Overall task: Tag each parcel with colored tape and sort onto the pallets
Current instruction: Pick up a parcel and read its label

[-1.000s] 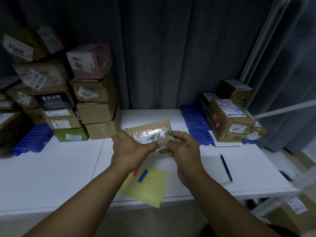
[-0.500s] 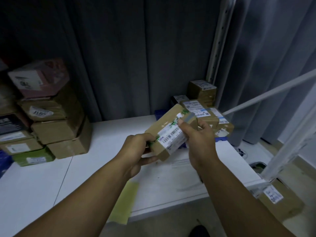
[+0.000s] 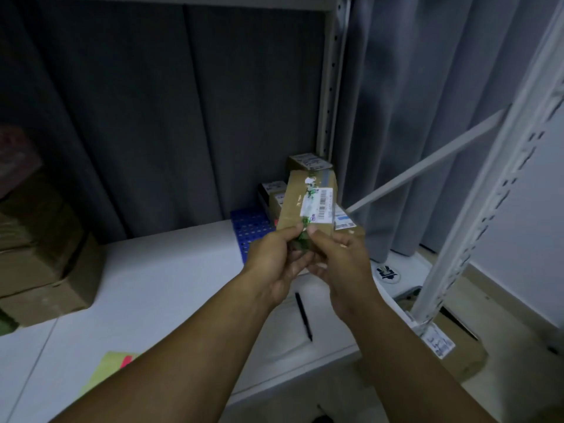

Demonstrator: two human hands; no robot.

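Both hands, left hand (image 3: 276, 257) and right hand (image 3: 341, 254), grip a brown cardboard parcel (image 3: 308, 206) above the white table (image 3: 171, 270); grey curtain (image 3: 152, 117) behind, black pen (image 3: 303, 315) on the table.

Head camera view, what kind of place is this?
Most likely a parcel sorting or storage room: cardboard boxes stacked at the left, a blue pallet bearing more labelled boxes on a white table, and metal racking uprights. The left hand and right hand hold a barcoded parcel.
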